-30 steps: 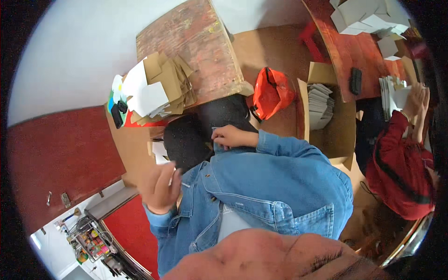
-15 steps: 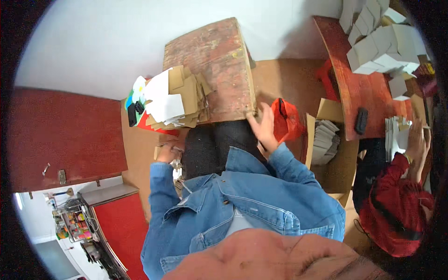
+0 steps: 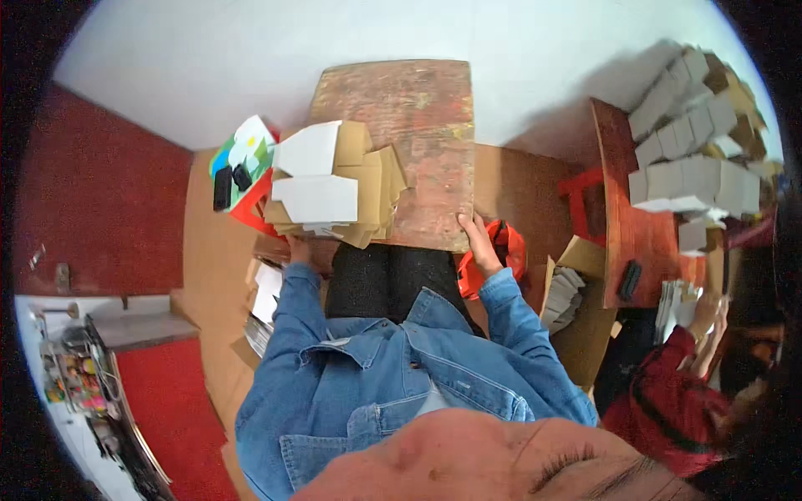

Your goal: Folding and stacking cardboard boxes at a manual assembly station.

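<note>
In front of me stands a worn wooden table (image 3: pixel 426 159) with scuffed reddish paint. A stack of flat cardboard box blanks (image 3: pixel 316 198), white on one face and brown on the other, lies on its left half. My right hand (image 3: pixel 480 244) grips the table's right edge near the front corner, its fingertips on the top. My left hand (image 3: pixel 298 249) is at the table's front left, just below the stack. Its fingers are hidden there.
A red plastic bag (image 3: pixel 511 250) hangs beside my right hand. Right of it, an open carton (image 3: pixel 585 313) holds folded white pieces. White boxes (image 3: pixel 693 188) are piled on a red table (image 3: pixel 639 242), where a co-worker's hands (image 3: pixel 708 330) work. A stool (image 3: pixel 251 209) stands left.
My right hand has closed from spread fingers onto the table's edge. The left hand has moved up to the table's front, under the stack. The whole view has shifted, with the table now lower.
</note>
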Motion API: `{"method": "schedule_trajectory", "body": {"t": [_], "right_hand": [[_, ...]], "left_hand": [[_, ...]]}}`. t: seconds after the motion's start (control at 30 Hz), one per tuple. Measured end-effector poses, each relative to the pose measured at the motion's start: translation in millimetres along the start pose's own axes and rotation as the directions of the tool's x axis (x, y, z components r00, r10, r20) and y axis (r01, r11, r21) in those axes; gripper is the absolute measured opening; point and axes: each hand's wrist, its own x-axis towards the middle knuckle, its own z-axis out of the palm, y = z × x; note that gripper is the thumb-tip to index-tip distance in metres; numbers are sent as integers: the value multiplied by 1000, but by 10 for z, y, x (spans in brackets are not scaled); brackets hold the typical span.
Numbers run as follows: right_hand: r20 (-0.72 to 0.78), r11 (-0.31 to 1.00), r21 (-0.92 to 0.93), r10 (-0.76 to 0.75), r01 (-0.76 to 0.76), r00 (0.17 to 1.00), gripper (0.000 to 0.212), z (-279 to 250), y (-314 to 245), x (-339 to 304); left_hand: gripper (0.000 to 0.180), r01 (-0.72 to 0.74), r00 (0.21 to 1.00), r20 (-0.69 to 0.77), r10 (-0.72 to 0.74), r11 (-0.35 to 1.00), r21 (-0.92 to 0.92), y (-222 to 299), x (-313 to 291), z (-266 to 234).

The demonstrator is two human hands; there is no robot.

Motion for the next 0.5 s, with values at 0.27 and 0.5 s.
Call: {"method": "schedule_trajectory", "body": {"t": [0.27,0.5], "right_hand": [[0,999,7,47,-47,999,65,110,-83,-224],[-185,850,-524,-162,42,969,62,-99,-92,-72]], "left_hand": [[74,91,989,-108,-99,993,-76,654,-220,37],[76,50,981,-193,-13,982,184,771,-742,-18]]}}
